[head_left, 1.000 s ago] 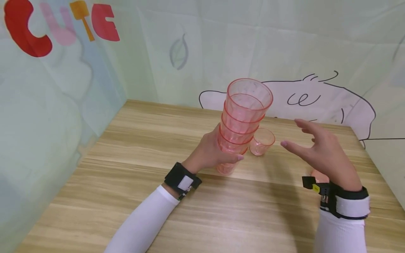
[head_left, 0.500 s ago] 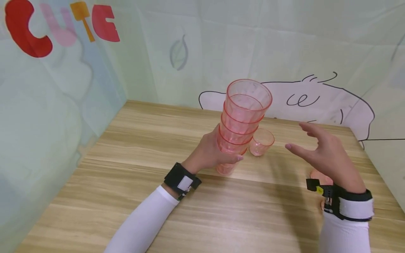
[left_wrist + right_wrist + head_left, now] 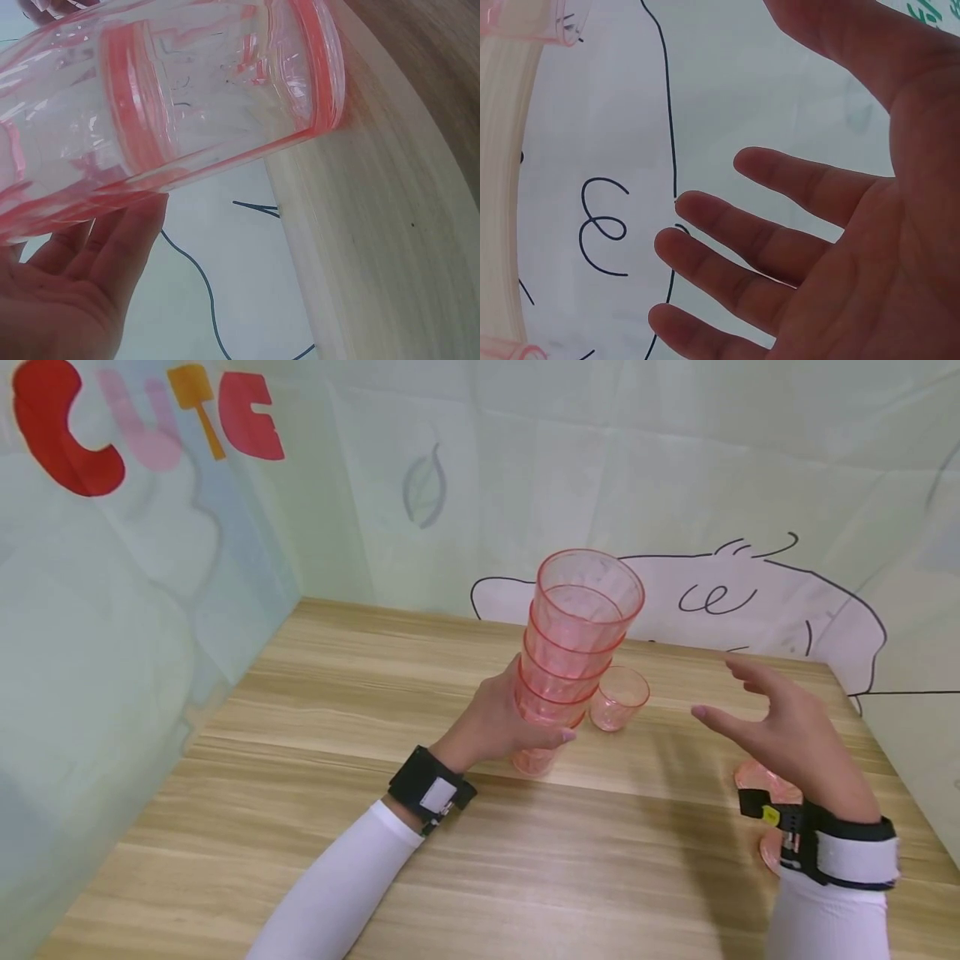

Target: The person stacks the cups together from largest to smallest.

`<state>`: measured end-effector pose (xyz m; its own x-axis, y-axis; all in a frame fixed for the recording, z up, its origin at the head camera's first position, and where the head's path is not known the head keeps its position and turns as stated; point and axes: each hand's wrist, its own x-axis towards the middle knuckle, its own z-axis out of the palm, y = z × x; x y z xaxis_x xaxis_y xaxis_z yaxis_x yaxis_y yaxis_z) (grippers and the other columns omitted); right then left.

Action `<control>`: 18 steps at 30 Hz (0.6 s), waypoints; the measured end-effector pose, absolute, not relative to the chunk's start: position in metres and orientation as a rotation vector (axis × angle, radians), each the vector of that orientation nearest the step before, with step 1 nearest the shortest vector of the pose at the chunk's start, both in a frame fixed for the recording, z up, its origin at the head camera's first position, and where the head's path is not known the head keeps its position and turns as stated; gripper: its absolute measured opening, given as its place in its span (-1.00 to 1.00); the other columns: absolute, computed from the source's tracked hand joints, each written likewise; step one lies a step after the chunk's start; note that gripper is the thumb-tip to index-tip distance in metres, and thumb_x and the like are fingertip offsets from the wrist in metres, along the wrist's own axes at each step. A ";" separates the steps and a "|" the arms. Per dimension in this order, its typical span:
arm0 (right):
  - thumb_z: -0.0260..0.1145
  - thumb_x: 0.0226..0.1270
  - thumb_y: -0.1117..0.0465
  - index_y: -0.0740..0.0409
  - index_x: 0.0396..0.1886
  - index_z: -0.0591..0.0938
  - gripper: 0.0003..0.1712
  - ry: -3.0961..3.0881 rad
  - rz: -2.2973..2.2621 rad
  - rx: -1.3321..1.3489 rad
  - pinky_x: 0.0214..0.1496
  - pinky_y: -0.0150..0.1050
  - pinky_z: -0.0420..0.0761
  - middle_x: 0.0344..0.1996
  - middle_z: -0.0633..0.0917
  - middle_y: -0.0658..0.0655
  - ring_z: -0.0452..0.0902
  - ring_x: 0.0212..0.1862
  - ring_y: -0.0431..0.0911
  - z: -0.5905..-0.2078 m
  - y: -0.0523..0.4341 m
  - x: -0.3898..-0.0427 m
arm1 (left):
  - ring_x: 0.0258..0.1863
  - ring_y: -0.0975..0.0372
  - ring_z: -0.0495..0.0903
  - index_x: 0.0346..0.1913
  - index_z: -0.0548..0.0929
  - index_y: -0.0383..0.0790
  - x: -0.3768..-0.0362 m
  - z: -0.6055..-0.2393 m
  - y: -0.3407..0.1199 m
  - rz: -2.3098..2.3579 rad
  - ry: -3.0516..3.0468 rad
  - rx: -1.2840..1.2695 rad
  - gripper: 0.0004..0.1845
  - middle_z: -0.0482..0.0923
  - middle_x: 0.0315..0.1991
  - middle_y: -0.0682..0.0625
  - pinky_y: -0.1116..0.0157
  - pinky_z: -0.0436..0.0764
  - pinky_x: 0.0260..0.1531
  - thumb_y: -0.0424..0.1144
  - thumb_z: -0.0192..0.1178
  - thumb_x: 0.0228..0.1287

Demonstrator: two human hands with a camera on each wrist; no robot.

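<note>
My left hand grips a tilted stack of several clear pink tumblers low down, above the table. In the left wrist view, my fingers lie against the side of the nested tumblers. A single pink tumbler stands just behind and to the right of the stack. My right hand hovers apart on the right, holding nothing, thumb spread from the fingers. In the right wrist view, its palm faces the camera with the fingers extended.
Further pink tumblers stand at the table's right, partly hidden by my right wrist and its strap; another peeks out nearer me. The wood-grain table backs onto a printed cloth backdrop.
My right hand has drifted right and slightly down, away from the stack, uncovering more of the tumblers near its wrist. My left hand and the stack have barely moved.
</note>
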<state>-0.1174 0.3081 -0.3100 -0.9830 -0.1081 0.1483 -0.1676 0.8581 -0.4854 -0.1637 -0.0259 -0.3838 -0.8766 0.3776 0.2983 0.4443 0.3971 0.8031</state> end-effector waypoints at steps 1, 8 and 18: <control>0.44 0.24 -0.25 0.12 0.56 0.25 0.04 -2.915 0.779 0.216 0.09 0.42 0.37 0.38 0.40 0.42 0.28 0.33 0.38 -0.311 0.309 -0.117 | -0.11 0.30 0.63 0.21 0.37 -0.02 -0.164 -0.384 -0.026 -1.507 -2.570 -0.752 -0.15 0.61 -0.06 0.13 0.21 0.62 -0.04 0.08 0.60 -0.13; 0.44 0.27 -0.21 0.22 0.53 0.26 0.02 -2.928 0.782 0.193 0.08 0.41 0.38 0.35 0.40 0.46 0.28 0.31 0.44 -0.316 0.322 -0.116 | -0.10 0.32 0.63 0.23 0.38 -0.02 -0.164 -0.385 -0.026 -1.507 -2.560 -0.749 -0.13 0.62 -0.04 0.13 0.22 0.61 -0.03 0.08 0.62 -0.15; 0.40 0.32 -0.20 0.32 0.56 0.13 0.08 -2.973 0.796 0.095 0.10 0.49 0.29 0.35 0.31 0.58 0.21 0.31 0.52 -0.315 0.349 -0.115 | -0.07 0.33 0.62 0.28 0.34 0.00 -0.165 -0.385 -0.026 -1.513 -2.557 -0.774 -0.10 0.61 -0.01 0.13 0.23 0.62 -0.04 0.09 0.61 -0.12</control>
